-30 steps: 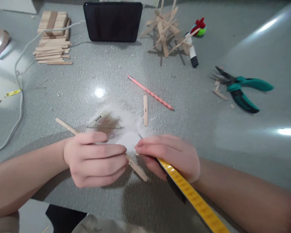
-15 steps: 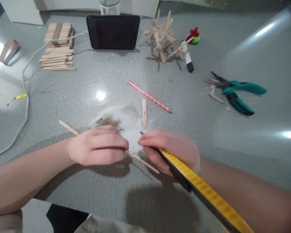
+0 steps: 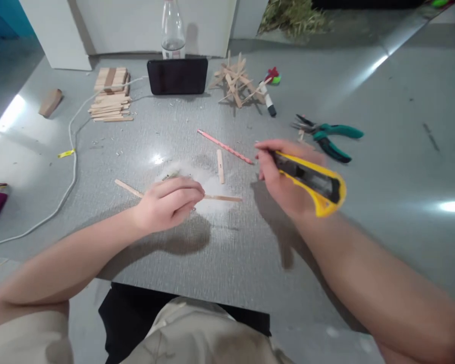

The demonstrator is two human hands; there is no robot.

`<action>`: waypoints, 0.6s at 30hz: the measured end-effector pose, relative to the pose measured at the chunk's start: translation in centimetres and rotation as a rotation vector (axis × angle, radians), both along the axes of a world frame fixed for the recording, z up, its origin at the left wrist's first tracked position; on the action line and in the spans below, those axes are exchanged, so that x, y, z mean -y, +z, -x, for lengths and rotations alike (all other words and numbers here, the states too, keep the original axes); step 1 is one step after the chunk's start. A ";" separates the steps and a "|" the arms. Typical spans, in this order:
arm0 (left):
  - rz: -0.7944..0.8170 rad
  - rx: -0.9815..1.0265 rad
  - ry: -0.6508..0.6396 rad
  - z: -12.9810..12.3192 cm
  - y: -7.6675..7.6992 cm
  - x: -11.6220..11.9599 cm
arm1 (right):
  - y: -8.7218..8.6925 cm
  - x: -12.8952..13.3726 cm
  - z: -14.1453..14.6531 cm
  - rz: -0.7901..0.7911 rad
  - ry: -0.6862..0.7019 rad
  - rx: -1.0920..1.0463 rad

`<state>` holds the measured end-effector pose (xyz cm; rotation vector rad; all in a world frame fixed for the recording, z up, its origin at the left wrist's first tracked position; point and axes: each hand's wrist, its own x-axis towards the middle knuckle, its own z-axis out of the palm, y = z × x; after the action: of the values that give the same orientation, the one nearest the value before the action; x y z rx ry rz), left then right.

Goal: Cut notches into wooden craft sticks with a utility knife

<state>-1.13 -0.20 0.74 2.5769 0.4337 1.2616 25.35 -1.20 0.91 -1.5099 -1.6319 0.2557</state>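
Between the fingertips of my left hand (image 3: 170, 202) is a thin wooden stick (image 3: 223, 198), pointing right above the table. My right hand (image 3: 288, 174) is closed around a yellow and black utility knife (image 3: 307, 177), held up to the right of the stick; its blade is hard to make out. A patch of pale dust (image 3: 212, 206) lies beneath the left hand. Just beyond it rests a short piece of craft stick (image 3: 220, 166) with a dark mark. Another craft stick (image 3: 128, 188) pokes out from behind the left wrist. A pink pencil (image 3: 225, 146) lies slantwise farther back.
Green-handled pliers (image 3: 331, 139) lie to the right. At the back are bundled craft sticks (image 3: 111, 81), a phone (image 3: 178, 77), a bottle (image 3: 173, 33), a glued stick structure (image 3: 235, 83) and a white tube with a black cap (image 3: 267, 98). A white cable (image 3: 75, 172) curves along the left.
My right hand has moved away to the right with the utility knife, lifting it. The stick in my left hand has turned from slanting to nearly level. The camera view has shifted, showing more background.
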 end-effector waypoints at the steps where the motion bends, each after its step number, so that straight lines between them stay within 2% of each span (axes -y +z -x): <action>1: -0.025 0.004 0.012 0.0 -0.1 0.2 | 0.5 1.1 0.5 0.025 0.030 -0.012; 4: -0.077 0.012 0.036 -0.2 -0.2 0.6 | 1.4 4.2 1.9 0.095 0.098 -0.057; 7: -0.080 0.013 0.037 -0.4 -0.2 0.8 | 1.3 6.0 2.9 0.177 0.175 -0.116; 11: -0.065 0.014 0.028 -0.5 -0.2 0.9 | 0.8 6.5 3.8 0.250 0.301 -0.213; 18: -0.104 -0.068 -0.018 -0.5 -0.4 0.7 | -0.2 6.6 4.5 0.198 0.324 -0.414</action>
<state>-0.61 -0.92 0.35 2.7107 0.3653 1.2245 20.88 -7.84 0.72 -1.2214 -1.5337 0.8711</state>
